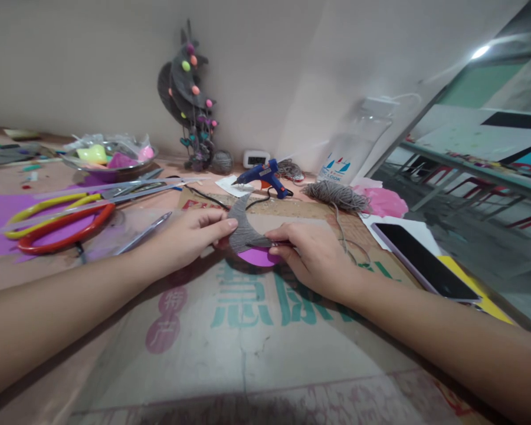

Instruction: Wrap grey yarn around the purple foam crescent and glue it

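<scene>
Item: a grey yarn-wrapped crescent point(242, 229), purple along its lower edge, was held between my hands. Left hand point(203, 232): thumb and fingers closed on its left side. Right hand point(318, 257): fingertips pinched on its right tip. Below the left fingers, I read "特产" on cardboard point(199, 372); beyond the right fingers, "LOOK" marked a clear bottle point(349, 141).

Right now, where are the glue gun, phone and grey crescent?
Glue gun point(264, 172): head view, on its blue body.
Phone point(426, 261): head view, middle of its dark screen.
Crescent point(243, 229): head view, on its grey face.
</scene>
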Demonstrator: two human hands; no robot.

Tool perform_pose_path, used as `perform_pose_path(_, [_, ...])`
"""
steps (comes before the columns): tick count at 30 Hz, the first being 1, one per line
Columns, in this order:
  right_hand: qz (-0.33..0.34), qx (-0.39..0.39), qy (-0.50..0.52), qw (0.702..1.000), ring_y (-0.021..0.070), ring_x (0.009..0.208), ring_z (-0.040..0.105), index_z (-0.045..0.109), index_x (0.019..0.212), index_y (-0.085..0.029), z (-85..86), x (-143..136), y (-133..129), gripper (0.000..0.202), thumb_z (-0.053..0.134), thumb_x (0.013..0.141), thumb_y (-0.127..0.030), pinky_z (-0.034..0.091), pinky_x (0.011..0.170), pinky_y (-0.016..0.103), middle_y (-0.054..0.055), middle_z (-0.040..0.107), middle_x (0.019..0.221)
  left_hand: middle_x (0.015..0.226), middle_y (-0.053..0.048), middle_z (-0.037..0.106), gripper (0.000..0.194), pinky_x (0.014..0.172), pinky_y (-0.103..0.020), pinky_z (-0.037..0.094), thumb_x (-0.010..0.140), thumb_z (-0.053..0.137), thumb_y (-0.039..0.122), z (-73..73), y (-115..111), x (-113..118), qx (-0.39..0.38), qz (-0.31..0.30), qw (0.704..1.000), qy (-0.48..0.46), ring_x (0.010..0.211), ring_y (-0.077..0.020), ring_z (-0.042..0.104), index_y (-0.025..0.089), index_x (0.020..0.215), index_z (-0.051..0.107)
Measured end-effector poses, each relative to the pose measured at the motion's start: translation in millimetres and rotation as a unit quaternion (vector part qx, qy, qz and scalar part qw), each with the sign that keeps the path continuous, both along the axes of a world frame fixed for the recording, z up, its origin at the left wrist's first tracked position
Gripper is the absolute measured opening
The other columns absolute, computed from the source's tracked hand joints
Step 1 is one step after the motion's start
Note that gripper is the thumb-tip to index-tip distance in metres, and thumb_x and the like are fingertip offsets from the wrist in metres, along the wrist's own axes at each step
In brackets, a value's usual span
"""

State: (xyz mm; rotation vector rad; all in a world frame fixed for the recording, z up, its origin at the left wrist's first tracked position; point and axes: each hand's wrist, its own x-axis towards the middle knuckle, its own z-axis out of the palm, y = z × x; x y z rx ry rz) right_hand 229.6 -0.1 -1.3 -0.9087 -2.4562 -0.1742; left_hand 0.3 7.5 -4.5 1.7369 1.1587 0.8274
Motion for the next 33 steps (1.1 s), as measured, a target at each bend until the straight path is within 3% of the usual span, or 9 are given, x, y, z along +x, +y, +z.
perform_pose_path(9, [0.011,0.032,-0.006,0.999,0.0179,0.070,0.062,0.062,0.095,-0.011,0.3,-2.2,-3.7,0.019,0.050,0.089,-0.024,0.043,0.063,0.028,0.007,0.068,0.079,0.063,0.003,0.050,0.034,0.059,-0.025,0.034,0.085,0.047,0.044,-0.9,-0.3,-0.1,0.006,-0.008,1.000,0.023,0.060,-0.0108,0.046,0.017,0.064,0.051])
perform_pose_path(33, [0.005,0.010,-0.002,1.000,0.0172,0.073,0.063,0.062,0.095,-0.013,-0.4,-0.4,-2.0,0.019,0.048,0.090,-0.024,0.044,0.065,0.028,0.006,0.069,0.081,0.065,0.002,0.052,0.032,0.059,-0.025,0.036,0.085,0.048,0.043,-0.4,-0.6,-0.5,0.015,-0.005,1.000,0.016,0.062,-0.0118,0.048,0.017,0.066,0.053])
